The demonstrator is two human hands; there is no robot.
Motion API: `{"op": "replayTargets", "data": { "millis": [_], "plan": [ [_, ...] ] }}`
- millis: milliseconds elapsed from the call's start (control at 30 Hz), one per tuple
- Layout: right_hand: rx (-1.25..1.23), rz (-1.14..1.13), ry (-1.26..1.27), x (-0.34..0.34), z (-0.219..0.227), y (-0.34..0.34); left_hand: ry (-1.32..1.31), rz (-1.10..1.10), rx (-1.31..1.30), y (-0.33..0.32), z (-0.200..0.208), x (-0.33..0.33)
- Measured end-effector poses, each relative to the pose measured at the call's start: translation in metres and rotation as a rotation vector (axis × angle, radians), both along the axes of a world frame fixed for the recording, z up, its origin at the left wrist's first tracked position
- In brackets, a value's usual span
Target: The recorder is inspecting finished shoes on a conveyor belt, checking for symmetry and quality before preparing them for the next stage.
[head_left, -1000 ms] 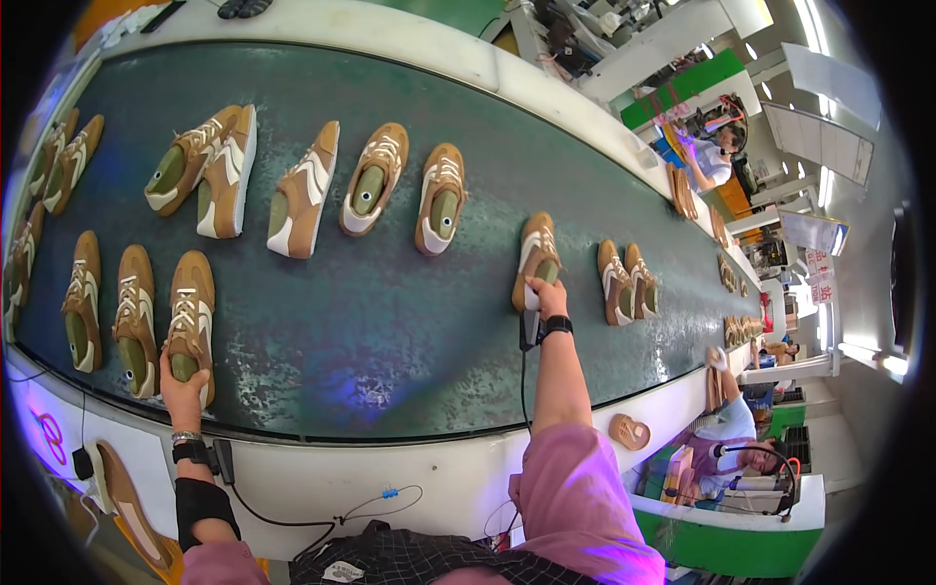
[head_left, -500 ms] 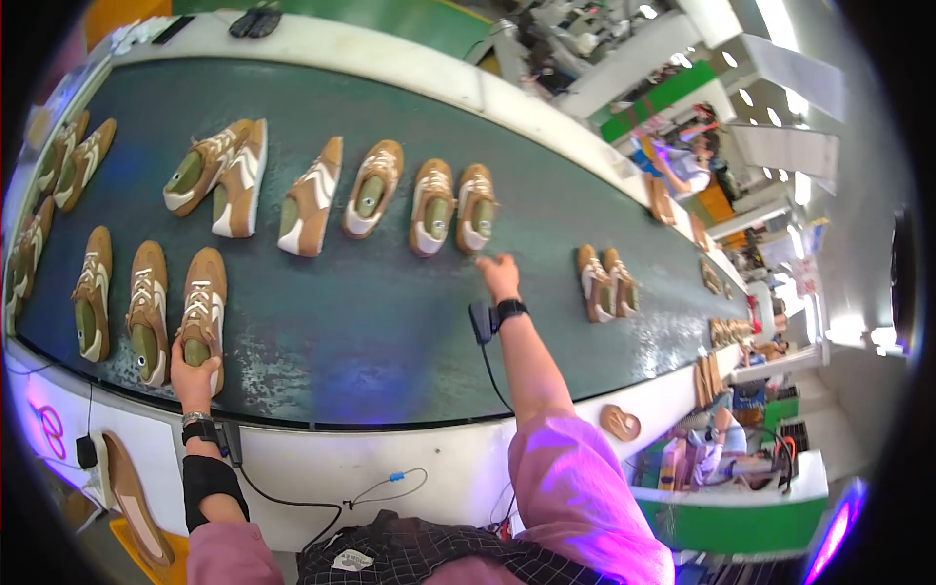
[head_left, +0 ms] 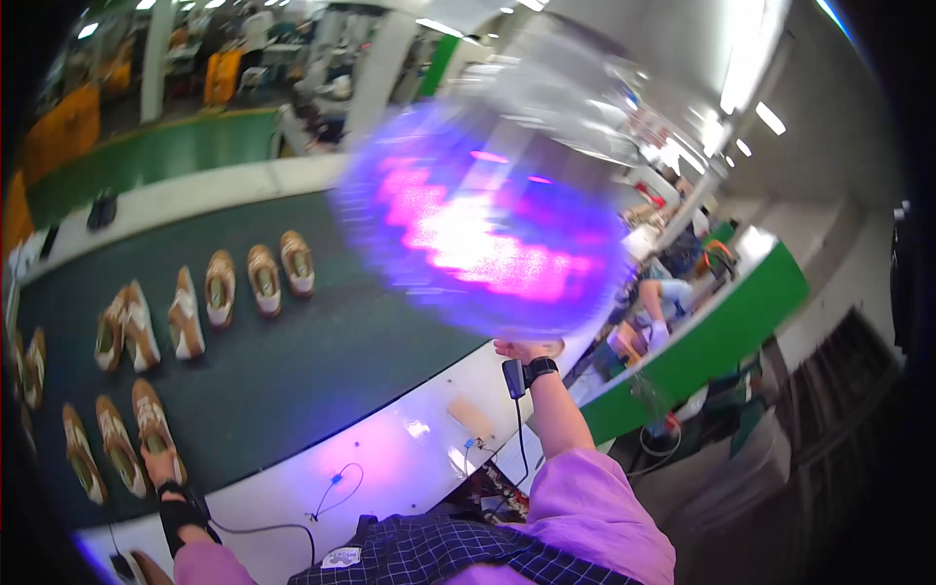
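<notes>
My left hand (head_left: 159,466) grips the heel end of a tan sneaker (head_left: 151,417) with white laces, at the right end of the near row. Two matching sneakers stand to its left, the closer one (head_left: 117,447) right beside it. My right hand (head_left: 524,349) is raised just under a large round glow of purple and pink light (head_left: 478,234), badly smeared by motion. That glow hides part of the fingers, so their grip is unclear. Whether the hand touches the glowing thing cannot be made out.
Both rows of sneakers stand on a dark green belt (head_left: 322,361); the far row includes a sneaker (head_left: 264,280). A white ledge (head_left: 390,453) with a loose cable borders the near side. At the right, a person (head_left: 658,302) works behind a green partition (head_left: 712,341).
The view has swung right and up. My right hand has left the belt for the near ledge side, and the purple glow has come into view. My left hand stays at the same sneaker.
</notes>
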State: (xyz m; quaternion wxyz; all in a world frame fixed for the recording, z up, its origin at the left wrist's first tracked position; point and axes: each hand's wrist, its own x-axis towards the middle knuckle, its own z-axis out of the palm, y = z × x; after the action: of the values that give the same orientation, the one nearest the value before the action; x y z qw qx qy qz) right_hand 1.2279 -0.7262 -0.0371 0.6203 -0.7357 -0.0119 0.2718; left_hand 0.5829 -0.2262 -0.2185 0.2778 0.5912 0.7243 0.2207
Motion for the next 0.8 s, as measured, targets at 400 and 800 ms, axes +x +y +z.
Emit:
{"op": "replayTargets", "data": {
  "millis": [400,800],
  "plan": [
    [0.074,-0.106,0.048,0.07,-0.004,-0.061,0.675,0.001,0.301,-0.076,0.09,0.129],
    [-0.139,0.054,-0.06,0.199,-0.065,0.086,0.311,-0.421,-0.443,-0.168,0.089,0.343]
  ]
}}
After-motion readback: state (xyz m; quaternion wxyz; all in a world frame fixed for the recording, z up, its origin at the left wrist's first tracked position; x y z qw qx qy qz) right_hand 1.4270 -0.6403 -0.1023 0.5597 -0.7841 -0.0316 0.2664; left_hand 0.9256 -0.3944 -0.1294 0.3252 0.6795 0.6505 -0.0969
